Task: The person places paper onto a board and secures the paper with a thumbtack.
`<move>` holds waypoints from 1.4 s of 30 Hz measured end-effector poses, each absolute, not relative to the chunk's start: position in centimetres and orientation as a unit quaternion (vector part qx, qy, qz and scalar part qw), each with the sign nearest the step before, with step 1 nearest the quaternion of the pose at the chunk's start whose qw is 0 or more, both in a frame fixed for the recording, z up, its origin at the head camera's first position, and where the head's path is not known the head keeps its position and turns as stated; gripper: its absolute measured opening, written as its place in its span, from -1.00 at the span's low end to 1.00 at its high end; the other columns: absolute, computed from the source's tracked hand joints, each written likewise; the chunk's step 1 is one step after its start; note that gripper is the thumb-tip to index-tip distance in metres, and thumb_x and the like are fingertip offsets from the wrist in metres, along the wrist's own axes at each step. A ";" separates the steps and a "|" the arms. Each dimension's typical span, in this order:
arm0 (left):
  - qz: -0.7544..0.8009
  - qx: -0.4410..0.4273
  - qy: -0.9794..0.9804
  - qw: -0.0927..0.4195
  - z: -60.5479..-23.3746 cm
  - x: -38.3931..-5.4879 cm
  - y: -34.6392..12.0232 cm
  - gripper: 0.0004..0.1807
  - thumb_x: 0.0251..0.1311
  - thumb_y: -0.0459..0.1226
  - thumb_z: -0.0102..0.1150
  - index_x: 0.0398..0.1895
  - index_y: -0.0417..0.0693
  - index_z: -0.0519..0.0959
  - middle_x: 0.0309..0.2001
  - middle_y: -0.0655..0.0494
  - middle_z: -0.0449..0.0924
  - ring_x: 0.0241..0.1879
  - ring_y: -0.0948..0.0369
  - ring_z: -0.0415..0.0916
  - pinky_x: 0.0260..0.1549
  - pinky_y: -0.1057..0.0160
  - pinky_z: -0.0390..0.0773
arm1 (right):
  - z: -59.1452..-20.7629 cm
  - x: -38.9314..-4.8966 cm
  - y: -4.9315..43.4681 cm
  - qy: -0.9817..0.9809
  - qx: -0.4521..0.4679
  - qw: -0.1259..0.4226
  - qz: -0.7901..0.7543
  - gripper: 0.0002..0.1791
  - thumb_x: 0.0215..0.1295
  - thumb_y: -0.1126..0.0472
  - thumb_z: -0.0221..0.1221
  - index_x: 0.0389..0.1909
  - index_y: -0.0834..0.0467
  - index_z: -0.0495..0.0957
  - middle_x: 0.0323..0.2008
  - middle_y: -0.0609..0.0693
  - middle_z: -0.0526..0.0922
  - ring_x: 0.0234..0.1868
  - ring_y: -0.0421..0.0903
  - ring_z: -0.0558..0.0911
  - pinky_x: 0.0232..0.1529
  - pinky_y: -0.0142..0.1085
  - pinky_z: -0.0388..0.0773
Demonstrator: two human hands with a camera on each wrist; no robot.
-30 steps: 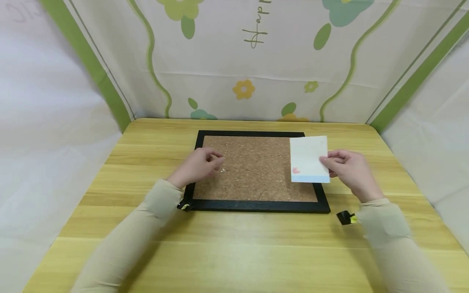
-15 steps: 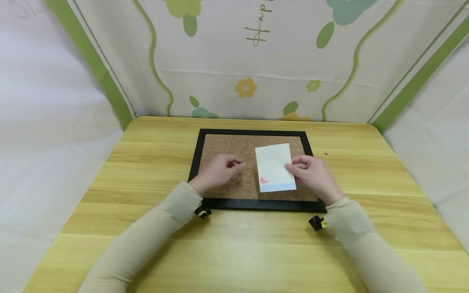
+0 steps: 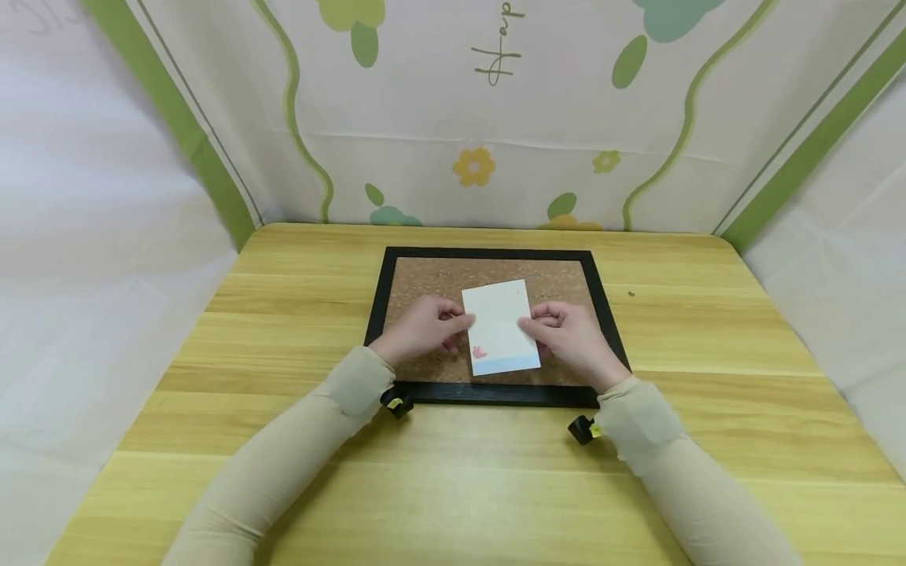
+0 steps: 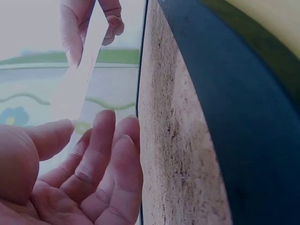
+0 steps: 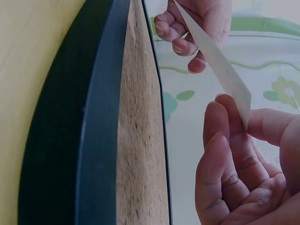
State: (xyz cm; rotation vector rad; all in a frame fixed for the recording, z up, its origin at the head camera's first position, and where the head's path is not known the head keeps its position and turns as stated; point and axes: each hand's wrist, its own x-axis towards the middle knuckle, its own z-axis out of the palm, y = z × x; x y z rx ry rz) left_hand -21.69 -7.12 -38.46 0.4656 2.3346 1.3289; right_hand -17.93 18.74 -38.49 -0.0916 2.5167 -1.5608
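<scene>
A white paper note (image 3: 499,322) with a pale blue strip and a small pink print is held upright over the corkboard (image 3: 559,275) in the head view. On its right edge, the right hand (image 3: 569,334) pinches the note with the thumb in front and fingers behind. My left hand (image 3: 421,330) has its thumb over the note's left edge, its fingers curled behind. The left wrist view shows the note's end between the left thumb (image 4: 58,131) and fingers (image 4: 96,150). In the right wrist view, the note (image 5: 225,70) is seen nearly edge-on.
Black framing (image 3: 488,393) surrounds the corkboard, lying flat on a wooden table (image 3: 488,472). One tiny object (image 3: 632,293) rests on the table right of the frame. A flowered cloth (image 3: 538,102) hangs behind the table. Black wrist cameras (image 3: 582,429) sit beneath the cuffs.
My right hand has carried the note leftward to the board's middle. My left hand has moved right, and its thumb now overlaps the note. The tiny object right of the board came into sight.
</scene>
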 end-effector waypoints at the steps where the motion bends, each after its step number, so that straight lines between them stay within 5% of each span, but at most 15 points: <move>1: 0.477 0.165 0.838 0.208 -38.5 -21.7 -7.1 -0.71 0.40 -0.06 0.15 -0.24 -0.08 0.67 -0.35 -0.02 0.69 -0.42 0.05 0.66 -0.40 0.16 0.65 | -38.6 -18.0 18.6 0.846 -0.031 0.091 -0.525 -0.63 0.36 -0.01 0.26 -0.08 0.22 0.60 -0.39 0.04 0.75 -0.41 0.08 0.63 -0.35 -0.13 0.59; 11: 0.452 0.157 0.850 0.222 -39.1 -22.9 -7.0 -0.73 0.35 -0.10 0.23 -0.43 -0.06 0.68 -0.48 0.01 0.69 -0.53 0.08 0.62 -0.49 0.17 0.63 | -39.4 -18.3 17.6 0.900 -0.067 0.083 -0.422 -0.81 0.40 0.13 0.22 -0.32 0.18 0.59 -0.51 -0.03 0.73 -0.50 -0.08 0.67 -0.46 -0.25 0.46; 20: 0.385 0.158 0.878 0.237 -39.0 -24.0 -6.2 -0.68 0.32 -0.16 0.27 -0.57 -0.12 0.66 -0.55 0.01 0.67 -0.58 0.10 0.63 -0.53 0.20 0.63 | -39.3 -19.1 16.9 0.951 -0.085 0.079 -0.287 -0.71 0.35 0.05 0.26 -0.54 0.09 0.58 -0.58 -0.04 0.56 -0.54 -0.08 0.48 -0.47 -0.23 0.37; 42: 0.158 0.192 0.951 0.184 -37.3 -23.4 -4.4 -0.65 0.26 -0.11 0.33 -0.62 -0.10 0.66 -0.72 0.16 0.33 -0.69 0.23 0.28 -0.62 0.26 0.32 | -38.6 -20.3 15.8 0.972 -0.087 0.140 -0.165 -0.65 0.33 0.03 0.27 -0.61 0.09 0.51 -0.64 -0.04 0.49 -0.58 -0.07 0.44 -0.55 -0.25 0.27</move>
